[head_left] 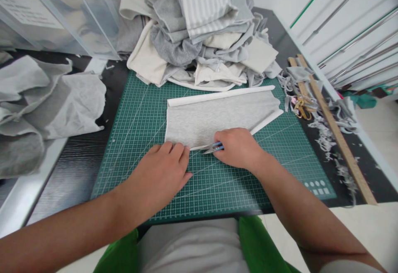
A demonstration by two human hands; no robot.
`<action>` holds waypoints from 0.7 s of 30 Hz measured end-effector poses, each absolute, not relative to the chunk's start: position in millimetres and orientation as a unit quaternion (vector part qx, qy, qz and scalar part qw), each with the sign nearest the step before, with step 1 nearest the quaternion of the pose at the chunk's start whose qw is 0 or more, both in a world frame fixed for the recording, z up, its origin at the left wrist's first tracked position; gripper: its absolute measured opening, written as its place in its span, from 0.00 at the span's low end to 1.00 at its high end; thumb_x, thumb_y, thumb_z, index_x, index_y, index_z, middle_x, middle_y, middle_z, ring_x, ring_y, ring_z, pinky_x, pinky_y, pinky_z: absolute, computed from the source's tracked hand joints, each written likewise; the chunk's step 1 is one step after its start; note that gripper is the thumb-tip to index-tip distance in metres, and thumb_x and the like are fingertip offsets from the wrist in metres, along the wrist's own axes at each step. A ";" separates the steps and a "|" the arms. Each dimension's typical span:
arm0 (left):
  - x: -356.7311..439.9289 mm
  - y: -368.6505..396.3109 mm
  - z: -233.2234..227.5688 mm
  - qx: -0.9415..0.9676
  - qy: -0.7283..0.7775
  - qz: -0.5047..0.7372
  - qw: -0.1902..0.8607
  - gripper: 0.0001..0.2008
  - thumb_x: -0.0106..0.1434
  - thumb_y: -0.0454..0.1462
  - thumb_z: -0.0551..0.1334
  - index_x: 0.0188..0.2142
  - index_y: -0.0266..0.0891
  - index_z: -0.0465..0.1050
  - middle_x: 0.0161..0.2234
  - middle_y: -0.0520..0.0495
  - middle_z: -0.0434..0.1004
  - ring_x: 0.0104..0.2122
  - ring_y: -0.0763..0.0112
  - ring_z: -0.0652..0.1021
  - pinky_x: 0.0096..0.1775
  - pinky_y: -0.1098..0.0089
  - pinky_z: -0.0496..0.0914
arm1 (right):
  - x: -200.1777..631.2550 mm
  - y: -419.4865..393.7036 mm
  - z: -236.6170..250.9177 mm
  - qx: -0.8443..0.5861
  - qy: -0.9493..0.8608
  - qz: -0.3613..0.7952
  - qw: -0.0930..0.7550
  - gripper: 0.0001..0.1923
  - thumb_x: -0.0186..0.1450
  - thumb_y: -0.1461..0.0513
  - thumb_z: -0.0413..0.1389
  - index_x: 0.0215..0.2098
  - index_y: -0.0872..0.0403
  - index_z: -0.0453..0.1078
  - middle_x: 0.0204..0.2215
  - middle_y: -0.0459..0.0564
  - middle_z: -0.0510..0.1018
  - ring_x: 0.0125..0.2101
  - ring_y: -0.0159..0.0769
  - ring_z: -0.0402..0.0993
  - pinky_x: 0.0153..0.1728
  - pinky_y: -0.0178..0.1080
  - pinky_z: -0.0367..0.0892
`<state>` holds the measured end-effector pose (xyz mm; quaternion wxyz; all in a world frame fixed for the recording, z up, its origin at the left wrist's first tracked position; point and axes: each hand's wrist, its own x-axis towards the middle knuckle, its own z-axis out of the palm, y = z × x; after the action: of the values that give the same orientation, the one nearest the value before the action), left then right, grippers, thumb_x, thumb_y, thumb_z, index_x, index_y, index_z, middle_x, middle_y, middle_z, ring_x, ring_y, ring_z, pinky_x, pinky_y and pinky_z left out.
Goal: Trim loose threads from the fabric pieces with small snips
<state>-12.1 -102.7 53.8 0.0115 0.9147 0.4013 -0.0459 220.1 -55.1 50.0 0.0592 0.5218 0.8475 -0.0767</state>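
A grey fabric piece (pixel 214 117) with white rolled edges lies flat on the green cutting mat (pixel 143 115). My left hand (pixel 161 173) rests palm down on the mat, its fingertips pressing the fabric's near left edge. My right hand (pixel 239 146) grips small blue-handled scissors (pixel 214 148), whose blades point left along the fabric's near edge.
A heap of grey and cream fabric (pixel 199 28) sits at the mat's far edge. White interfacing sheets (pixel 46 103) lie at the left beside clear plastic bins (pixel 59 11). On the right are a wooden ruler (pixel 336 132), gold scissors (pixel 302 108) and fabric scraps (pixel 323 132).
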 end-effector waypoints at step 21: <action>-25.1 -138.0 27.5 0.892 0.446 0.069 -0.002 0.27 0.68 0.47 0.60 0.59 0.29 0.72 0.55 0.31 0.75 0.55 0.44 0.73 0.52 0.48 0.71 | 192.6 -52.2 31.0 0.462 0.868 -0.139 -0.119 0.11 0.66 0.64 0.56 0.46 0.54 0.77 0.39 0.52 0.82 0.42 0.40 0.76 0.45 0.40 0.67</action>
<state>-25.1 -138.0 27.5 -0.0022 0.8924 0.4460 0.0687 192.6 -52.2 31.0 -0.1191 0.4620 0.8678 -0.1392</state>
